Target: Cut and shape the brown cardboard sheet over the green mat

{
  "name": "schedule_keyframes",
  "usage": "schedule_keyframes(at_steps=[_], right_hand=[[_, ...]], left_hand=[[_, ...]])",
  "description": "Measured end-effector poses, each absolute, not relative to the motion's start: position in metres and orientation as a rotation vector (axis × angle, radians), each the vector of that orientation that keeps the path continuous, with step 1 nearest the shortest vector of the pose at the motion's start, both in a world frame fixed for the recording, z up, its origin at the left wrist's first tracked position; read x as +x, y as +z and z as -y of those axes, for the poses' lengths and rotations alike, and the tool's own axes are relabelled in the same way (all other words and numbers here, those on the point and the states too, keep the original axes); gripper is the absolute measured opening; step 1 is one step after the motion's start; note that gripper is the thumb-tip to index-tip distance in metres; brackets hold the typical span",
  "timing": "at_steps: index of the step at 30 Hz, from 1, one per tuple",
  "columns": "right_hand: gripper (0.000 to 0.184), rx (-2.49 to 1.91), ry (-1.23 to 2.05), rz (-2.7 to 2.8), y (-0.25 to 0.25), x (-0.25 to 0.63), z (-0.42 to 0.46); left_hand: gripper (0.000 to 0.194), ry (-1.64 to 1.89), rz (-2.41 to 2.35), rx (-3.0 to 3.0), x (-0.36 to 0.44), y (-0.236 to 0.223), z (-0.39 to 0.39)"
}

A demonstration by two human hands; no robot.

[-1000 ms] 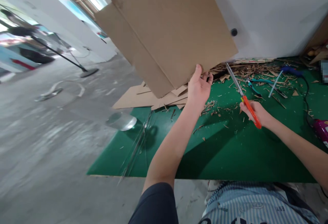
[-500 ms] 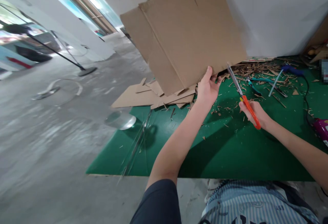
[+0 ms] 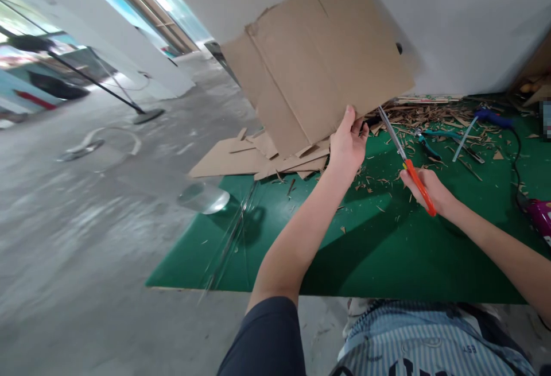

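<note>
A large creased sheet of cardboard is held up and tilted over the far side of the green table. My left hand grips its lower edge, thumb on the near face and fingers behind. My right hand is closed round the orange handles of a pair of scissors. The blades point up and away, their tips close to the sheet's lower edge; I cannot tell whether they touch it. Flat cardboard offcuts lie below the sheet on the left.
Cardboard shreds are heaped along the white wall. Teal-handled pliers, a blue tool with a cord and a purple object lie to the right. A clear round object and thin clear strands lie at left.
The cardboard sheet has tipped, its upper edge now lower in view and its lower-left corner a little to the right. Both hands keep their holds, barely moved.
</note>
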State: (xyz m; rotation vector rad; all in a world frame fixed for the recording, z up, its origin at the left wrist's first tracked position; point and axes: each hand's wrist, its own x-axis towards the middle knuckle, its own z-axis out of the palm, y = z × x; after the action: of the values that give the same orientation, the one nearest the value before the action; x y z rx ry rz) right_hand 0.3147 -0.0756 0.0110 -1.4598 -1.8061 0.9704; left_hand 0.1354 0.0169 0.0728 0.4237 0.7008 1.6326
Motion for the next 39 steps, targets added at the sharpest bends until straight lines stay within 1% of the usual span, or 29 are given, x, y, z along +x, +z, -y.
schedule_keyframes(at_steps=[4,9,11,15,17,23,25,27,31,33,37,39], right_hand=[[0.057,-1.48,0.996,1.801,0.012,0.314,0.075],[0.057,-1.455,0.936,1.823,0.013,0.314,0.075],[0.056,-1.48,0.975,1.792,0.013,0.315,0.075],[0.059,-1.525,1.041,1.748,0.015,0.315,0.075],[0.059,-1.531,1.041,1.745,0.017,0.315,0.075],[0.059,-1.508,1.048,1.741,0.016,0.315,0.076],[0.059,-1.511,1.052,1.735,0.015,0.314,0.076],[0.059,-1.512,1.05,1.741,0.015,0.314,0.075],[0.058,-1.509,1.043,1.761,0.013,0.315,0.074],[0.059,-1.482,1.041,1.773,0.011,0.317,0.073],[0.058,-1.384,0.946,1.862,0.006,0.32,0.071],[0.056,-1.371,0.9,1.887,0.004,0.321,0.071]], left_hand=[[0.01,1.615,-0.698,0.433,0.139,0.07,-0.014],[0.028,1.612,-0.746,0.396,0.145,0.072,-0.011],[0.028,1.616,-0.75,0.388,0.149,0.071,-0.009],[0.02,1.621,-0.752,0.41,0.153,0.069,-0.005],[0.021,1.617,-0.761,0.431,0.153,0.068,-0.005],[0.041,1.647,-0.761,0.426,0.152,0.068,-0.007],[0.044,1.656,-0.752,0.426,0.151,0.069,-0.008],[0.041,1.653,-0.754,0.43,0.151,0.069,-0.007],[0.023,1.65,-0.768,0.442,0.152,0.071,-0.005],[0.018,1.659,-0.769,0.443,0.152,0.073,-0.003],[0.015,1.685,-0.725,0.425,0.15,0.077,-0.003],[0.021,1.69,-0.709,0.409,0.148,0.078,-0.004]])
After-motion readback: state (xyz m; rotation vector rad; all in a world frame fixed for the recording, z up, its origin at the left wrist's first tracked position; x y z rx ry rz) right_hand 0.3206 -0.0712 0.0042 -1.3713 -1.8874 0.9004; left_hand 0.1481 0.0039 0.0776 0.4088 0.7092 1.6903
